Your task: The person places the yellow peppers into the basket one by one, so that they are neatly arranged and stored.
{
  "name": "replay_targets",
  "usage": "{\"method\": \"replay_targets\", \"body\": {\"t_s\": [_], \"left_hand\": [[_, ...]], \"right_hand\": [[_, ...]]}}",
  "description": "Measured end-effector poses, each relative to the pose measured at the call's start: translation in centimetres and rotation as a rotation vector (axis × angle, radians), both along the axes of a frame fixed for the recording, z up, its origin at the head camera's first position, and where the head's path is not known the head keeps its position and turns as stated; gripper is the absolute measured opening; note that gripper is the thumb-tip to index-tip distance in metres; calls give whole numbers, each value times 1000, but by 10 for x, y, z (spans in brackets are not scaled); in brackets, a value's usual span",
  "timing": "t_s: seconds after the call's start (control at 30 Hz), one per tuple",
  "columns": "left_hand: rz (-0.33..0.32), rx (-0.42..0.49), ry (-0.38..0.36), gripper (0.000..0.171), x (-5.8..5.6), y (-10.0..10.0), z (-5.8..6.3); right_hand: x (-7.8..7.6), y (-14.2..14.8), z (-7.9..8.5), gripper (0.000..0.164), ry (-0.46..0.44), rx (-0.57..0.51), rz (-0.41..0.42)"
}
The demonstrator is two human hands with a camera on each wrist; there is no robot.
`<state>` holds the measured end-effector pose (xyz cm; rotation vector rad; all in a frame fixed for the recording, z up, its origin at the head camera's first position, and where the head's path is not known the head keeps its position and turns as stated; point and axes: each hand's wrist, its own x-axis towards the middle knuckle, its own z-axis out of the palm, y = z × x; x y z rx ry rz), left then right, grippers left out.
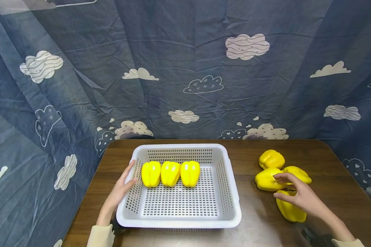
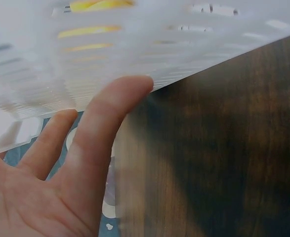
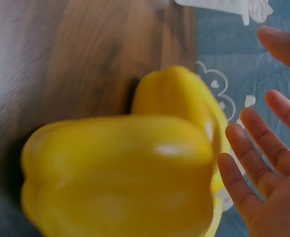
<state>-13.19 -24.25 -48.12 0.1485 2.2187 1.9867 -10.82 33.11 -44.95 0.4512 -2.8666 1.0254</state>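
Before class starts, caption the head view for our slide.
Left hand at a white basket of three yellow peppers, right hand near four loose peppers.

"What colours are you getting?"

"From my end, a dark brown wood-grain desk with streaks along the grain, glaring paler grey toward its near side."

"And on it?"

"Left of the middle, I see a white rectangular plastic basket patterned with rows of small slots. Inside are three bright yellow, blocky bell peppers, with whitish highlights. Toward the desk's right edge, four more rounded yellow bell peppers match them."

"Past the far edge?"

"A slate-blue fabric curtain printed with clouds: some filled white, several wavy-lined, others only white outlines. My wearer's plain cream fabric sleeves show toward the left and right edges."
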Motion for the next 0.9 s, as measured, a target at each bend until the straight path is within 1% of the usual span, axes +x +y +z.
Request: {"method": "replay_targets", "body": {"t_s": [0.13, 0.3, 0.43, 0.5, 0.6, 0.77, 0.9], "left_hand": [[4, -3, 1, 65, 0, 0, 0], [5, -1, -7, 66, 0, 0, 1], [3, 0, -14, 66, 1, 0, 1], [3, -2, -15, 66, 0, 0, 1], [5, -1, -15, 66, 0, 0, 2], [6, -8, -5, 65, -1, -1, 1], [4, -6, -10, 65, 0, -1, 1]], "right_hand": [[6, 8, -6, 50, 6, 11, -5], [13, 16, -8, 50, -8, 61, -31], [18, 23, -12, 52, -11, 80, -40], [20, 26, -15, 53, 11, 66, -24], [22, 30, -21, 56, 19, 49, 2], [24, 30, -27, 67, -45, 52, 56], [26, 27, -29, 77, -41, 80, 89]]}}
